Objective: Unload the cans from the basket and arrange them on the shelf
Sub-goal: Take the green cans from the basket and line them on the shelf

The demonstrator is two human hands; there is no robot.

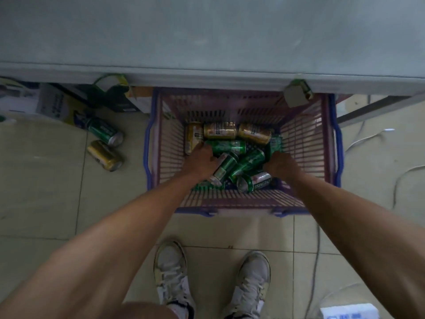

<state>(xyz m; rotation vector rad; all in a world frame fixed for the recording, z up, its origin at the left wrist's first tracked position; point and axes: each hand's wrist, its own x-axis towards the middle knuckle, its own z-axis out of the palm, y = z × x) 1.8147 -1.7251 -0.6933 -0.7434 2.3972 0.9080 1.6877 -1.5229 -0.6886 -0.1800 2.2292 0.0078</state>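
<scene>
Both arms reach down into the basket (170, 143) on the floor, under the grey shelf (207, 38). The left grip (202, 157) lies over a green can (226, 146) and the right grip (281, 164) over the far-right green can (275, 143). The fingers are hidden, so I cannot tell whether either has closed. This looks like the picking step. The next move calls for a firm hold and a lift up to the shelf.

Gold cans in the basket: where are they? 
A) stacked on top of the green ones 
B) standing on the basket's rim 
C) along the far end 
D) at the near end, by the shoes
C: the three gold cans lie on their sides in a row along the far end of the basket, beyond the jumble of green cans.
</scene>
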